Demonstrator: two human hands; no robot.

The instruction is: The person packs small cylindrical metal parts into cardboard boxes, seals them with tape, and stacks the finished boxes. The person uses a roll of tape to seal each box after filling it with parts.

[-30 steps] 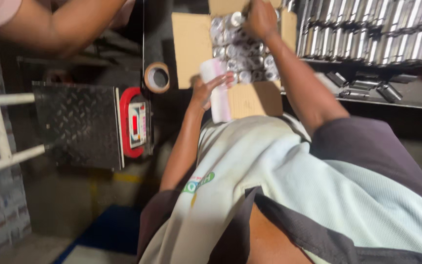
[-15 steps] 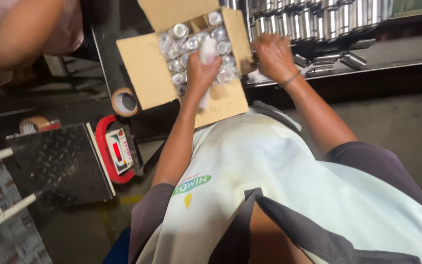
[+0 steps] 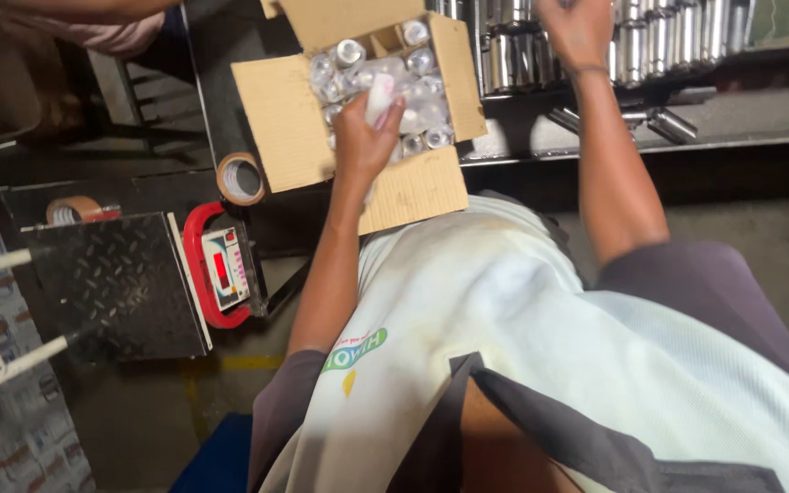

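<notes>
Open corrugated cardboard box (image 3: pixel 289 128) holds shiny metal cylinders (image 3: pixel 417 96) wrapped in clear film. Left hand (image 3: pixel 364 141) curled around a pale cylindrical wrapped piece (image 3: pixel 380 98) over the box. Right hand (image 3: pixel 577 27) at the racked steel cylinders (image 3: pixel 659 41); its finger spread cannot be told.

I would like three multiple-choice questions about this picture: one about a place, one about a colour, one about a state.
1. Where is the left hand?
A. over the open cardboard box
B. on the scale
C. on the tape roll

2. What colour is the frame around the scale's display?
A. green
B. red
C. yellow

3. How are the box flaps?
A. taped shut
B. folded open
C. torn off

Answers:
1 A, the hand holds a pale wrapped piece above the shiny metal cylinders in the box.
2 B, a red rim surrounds the display.
3 B, the flaps spread outward and the contents show.
</notes>
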